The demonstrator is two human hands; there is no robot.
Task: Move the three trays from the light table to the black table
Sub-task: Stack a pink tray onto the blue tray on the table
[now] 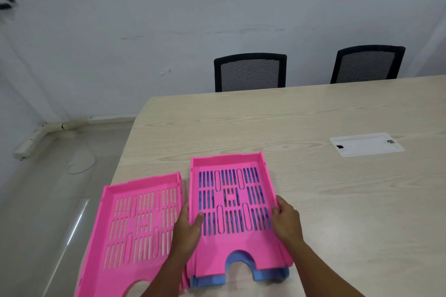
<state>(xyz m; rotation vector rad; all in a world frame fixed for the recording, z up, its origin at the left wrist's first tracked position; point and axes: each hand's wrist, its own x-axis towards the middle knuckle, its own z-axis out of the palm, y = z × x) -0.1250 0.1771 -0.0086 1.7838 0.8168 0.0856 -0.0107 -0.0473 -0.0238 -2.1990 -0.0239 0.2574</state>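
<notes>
A pink slotted tray (231, 246) sits nested on a blue tray (270, 275) on the light wooden table (313, 113); blue shows through the slots and at the front edge. My left hand (188, 226) grips the pink tray's left wall, thumb inside. My right hand (287, 219) holds its right wall. A second pink tray (135, 222) lies to the left, partly overhanging the table's left edge. The black table is not in view.
A white cable-port plate (366, 144) is set into the table at the right. Two black mesh chairs (251, 72) (366, 64) stand at the far side. Grey floor (48, 188) and a wall lie to the left.
</notes>
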